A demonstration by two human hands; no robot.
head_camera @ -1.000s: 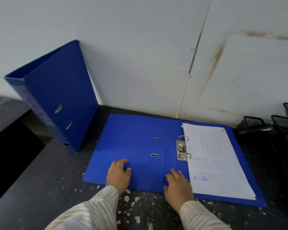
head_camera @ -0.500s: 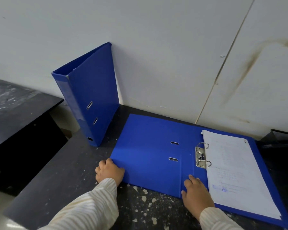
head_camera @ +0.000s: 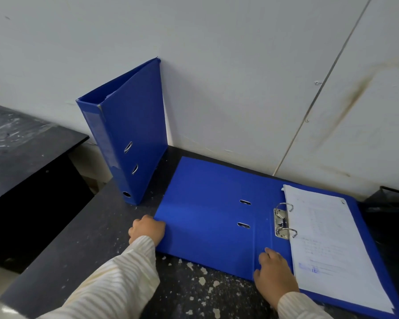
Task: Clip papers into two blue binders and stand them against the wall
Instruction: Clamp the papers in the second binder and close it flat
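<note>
your left hand [head_camera: 147,229] is curled around the left edge of the open binder [head_camera: 205,210], with the fingers tucked under the cover, so it is holding that cover edge. your right hand [head_camera: 273,272] lies flat and spread on the near part of the binder's spine, just left of the papers [head_camera: 332,245]. it presses down and holds nothing.

the open binder lies flat on the dark surface [head_camera: 78,245], in the middle and to the right. the white papers sit on its right half, threaded on the two metal rings [head_camera: 285,221]. the rings look closed. the left half of the binder is bare blue, with two small slots.

the other blue binder [head_camera: 134,134] is shut. it stands upright on the far left part of the surface, tilted a little, with its top corner touching the white wall [head_camera: 217,77]. it is near the open binder but not touching it.

white flecks dot the surface close to you. a black wire tray [head_camera: 392,199] peeks in at the far right.
</note>
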